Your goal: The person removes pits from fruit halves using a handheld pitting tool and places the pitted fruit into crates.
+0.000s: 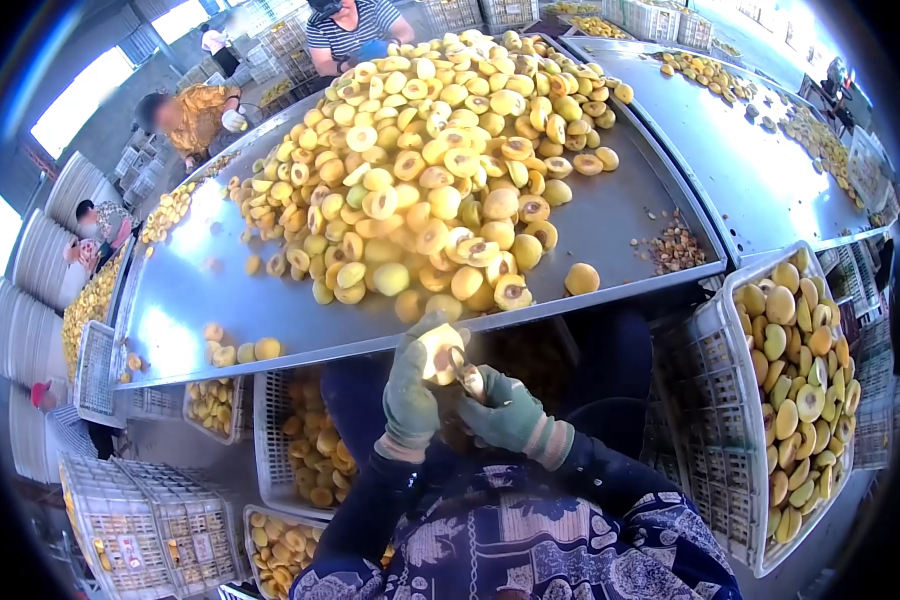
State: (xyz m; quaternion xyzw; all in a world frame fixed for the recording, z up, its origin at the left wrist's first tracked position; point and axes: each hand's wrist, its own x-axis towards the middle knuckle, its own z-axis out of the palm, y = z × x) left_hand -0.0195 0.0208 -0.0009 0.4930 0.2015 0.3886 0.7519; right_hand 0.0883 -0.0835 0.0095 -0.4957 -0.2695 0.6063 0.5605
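Tags point(130, 550): too small to read
Your left grip point(410, 395): pinching cut fruit point(437, 353)
Your right grip point(505, 412): pinching a tool point(470, 381)
Bench point(195, 280): fruit heap point(420, 160) ahead

I'm in a fruit-processing workshop: metal table point(655, 200) ahead heaped with halved yellow fruit point(420, 150), second metal table point(750, 160) far right, plastic crates point(130, 520) near left and right, co-workers point(198, 118) far left.

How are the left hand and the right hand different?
The left hand holds a yellow fruit, but the right hand grips a small tool. The left hand points up the picture, while the right hand slants in from the side. Both wear greenish gloves.
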